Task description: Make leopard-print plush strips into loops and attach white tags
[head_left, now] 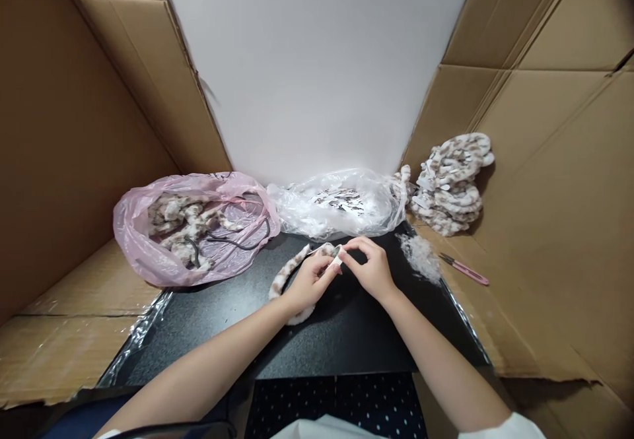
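Note:
A fuzzy white band with brown patches (283, 279) lies curved on the black tabletop, its end running up into my fingers. My left hand (312, 280) is closed on that end. A small white tag-like piece (337, 259) shows at my fingertips, at the end of the band. From the other side, my right hand (371, 266) pinches the edge of this white piece between thumb and fingers. The fingers partly cover where the white piece meets the band, so I cannot tell whether it is attached.
A pink plastic bag (133, 241) with fuzzy pieces and dark cords stands at left. Behind my hands lies a clear bag (297, 211) of white and silvery pieces. At right are stacked fuzzy bands (453, 185), white fluff (421, 259) and pink-handled snips (468, 271). Cardboard walls flank the table.

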The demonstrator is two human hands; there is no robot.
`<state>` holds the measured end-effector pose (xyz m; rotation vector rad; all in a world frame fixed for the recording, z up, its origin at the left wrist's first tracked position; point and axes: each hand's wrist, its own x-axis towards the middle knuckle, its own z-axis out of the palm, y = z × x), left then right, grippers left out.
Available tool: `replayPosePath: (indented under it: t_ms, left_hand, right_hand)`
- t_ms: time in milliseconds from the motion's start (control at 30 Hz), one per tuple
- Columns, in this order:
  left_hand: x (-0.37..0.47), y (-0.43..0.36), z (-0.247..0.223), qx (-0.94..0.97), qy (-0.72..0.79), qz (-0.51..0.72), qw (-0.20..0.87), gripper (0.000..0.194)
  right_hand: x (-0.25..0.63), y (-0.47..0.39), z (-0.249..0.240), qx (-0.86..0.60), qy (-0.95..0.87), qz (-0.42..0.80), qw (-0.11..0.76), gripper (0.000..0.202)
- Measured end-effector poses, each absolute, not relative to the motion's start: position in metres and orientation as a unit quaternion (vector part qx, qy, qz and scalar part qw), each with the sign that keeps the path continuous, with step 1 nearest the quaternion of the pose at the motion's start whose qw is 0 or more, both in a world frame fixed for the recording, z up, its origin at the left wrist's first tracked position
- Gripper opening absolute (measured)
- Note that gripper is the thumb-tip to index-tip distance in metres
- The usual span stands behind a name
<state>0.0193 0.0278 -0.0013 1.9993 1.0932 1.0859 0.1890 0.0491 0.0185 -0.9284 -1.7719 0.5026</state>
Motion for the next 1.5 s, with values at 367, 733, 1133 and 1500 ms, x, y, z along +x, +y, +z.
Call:
replayPosePath:
  t_ms: [367,733,1133,1500]
  left_hand:
    - [0.02,0.027,-0.003,0.776,0.412,0.39,0.276,0.035]
    - [0.017,0.032,-0.002,0.781,0.394,0.365,0.319,0.04]
    - [0.014,0.031,0.0,0.82,0.355,0.312,0.323,0.042]
    - [0.016,0.031,0.005,0.821,0.355,0.307,0.325,0.041]
  right_hand:
    - [0.186,0.038,0.024,-0.416,-0.703,0.244,0.522,0.012]
    - [0.19,0.042,0.022,-0.427,-0.695,0.318,0.483,0.014]
    - [0.198,0.039,0.03,-0.473,-0.684,0.364,0.419,0.013]
    - [0.201,0.044,0.029,-0.476,-0.671,0.377,0.425,0.025]
